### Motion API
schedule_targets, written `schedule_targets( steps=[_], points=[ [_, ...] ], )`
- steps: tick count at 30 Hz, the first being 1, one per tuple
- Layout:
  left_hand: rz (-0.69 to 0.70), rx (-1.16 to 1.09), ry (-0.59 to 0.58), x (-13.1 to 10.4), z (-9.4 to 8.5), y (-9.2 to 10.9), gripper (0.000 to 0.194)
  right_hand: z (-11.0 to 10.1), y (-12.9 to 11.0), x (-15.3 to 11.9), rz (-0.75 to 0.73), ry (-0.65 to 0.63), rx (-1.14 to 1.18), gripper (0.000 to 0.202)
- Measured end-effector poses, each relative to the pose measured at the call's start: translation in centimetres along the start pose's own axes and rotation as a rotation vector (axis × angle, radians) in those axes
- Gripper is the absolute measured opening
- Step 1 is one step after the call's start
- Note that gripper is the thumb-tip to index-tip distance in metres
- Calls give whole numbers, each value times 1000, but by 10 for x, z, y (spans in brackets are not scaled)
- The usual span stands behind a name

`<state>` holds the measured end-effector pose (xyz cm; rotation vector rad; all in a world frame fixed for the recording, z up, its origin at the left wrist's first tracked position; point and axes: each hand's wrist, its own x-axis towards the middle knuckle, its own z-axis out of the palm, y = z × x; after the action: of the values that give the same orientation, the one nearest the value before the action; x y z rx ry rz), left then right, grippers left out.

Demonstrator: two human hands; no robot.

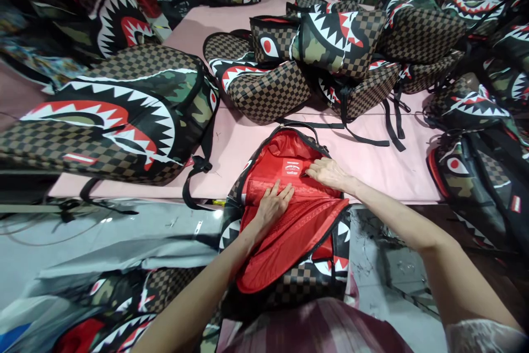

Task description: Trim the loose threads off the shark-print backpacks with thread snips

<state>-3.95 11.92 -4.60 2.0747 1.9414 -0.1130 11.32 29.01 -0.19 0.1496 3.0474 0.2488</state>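
An unzipped backpack [285, 237] with a red lining hangs over the near edge of the pink table, its front flap folded down. On the red lining rests my left hand [273, 204], palm down with fingers spread, just below a white-printed label [292, 168]. My right hand [326, 173] is at the right side of the opening, fingers bent together in a pinch beside the label. Something small and dark shows at its fingertips, too small to make out.
A large checkered shark-mouth backpack [124, 116] lies on the left of the pink table [243, 146]. More such bags [330, 39] are piled behind, with loose black straps [388, 124]. Others stand at the right [475, 177] and lie low at the left [119, 309].
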Motion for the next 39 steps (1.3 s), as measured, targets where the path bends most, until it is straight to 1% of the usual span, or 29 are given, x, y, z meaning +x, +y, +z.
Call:
schedule_targets(
  steps=[3,10,14,18,22,26,28,31,33,35,36,37,38,39],
  points=[
    [-1,-4,15,0,0,1,50,-1,0,-1,-44,26,-20,24],
    [-2,13,-5,1,1,1,50,0,2,0,-127,65,-58,24],
    [0,25,-11,2,3,1,50,-3,3,3,-178,77,-67,22],
    [0,21,-8,1,1,2,50,-5,7,12,-252,90,-80,20],
    [1,-4,12,0,-2,3,50,-7,11,24,-265,38,-73,19],
    [0,-21,27,0,3,0,50,-12,14,29,-231,-52,-25,19],
    [4,-31,46,0,7,-1,50,-16,16,26,-195,-76,14,18],
    [2,-43,58,2,12,0,50,-22,17,19,-111,-66,58,18],
    [-9,-80,56,3,10,3,50,-24,17,16,-77,-41,100,20],
    [-29,-211,63,3,4,4,49,-26,18,11,-26,18,207,20],
    [-31,-321,64,1,-2,1,47,-26,19,7,31,81,297,19],
    [-20,-430,55,-3,-10,-5,45,-25,21,-1,124,173,409,19],
    [-9,-545,46,-10,-19,-14,42,-24,23,-12,255,293,534,21],
    [-15,-667,58,-19,-29,-26,41,-20,25,-26,419,432,658,24]
  ],
)
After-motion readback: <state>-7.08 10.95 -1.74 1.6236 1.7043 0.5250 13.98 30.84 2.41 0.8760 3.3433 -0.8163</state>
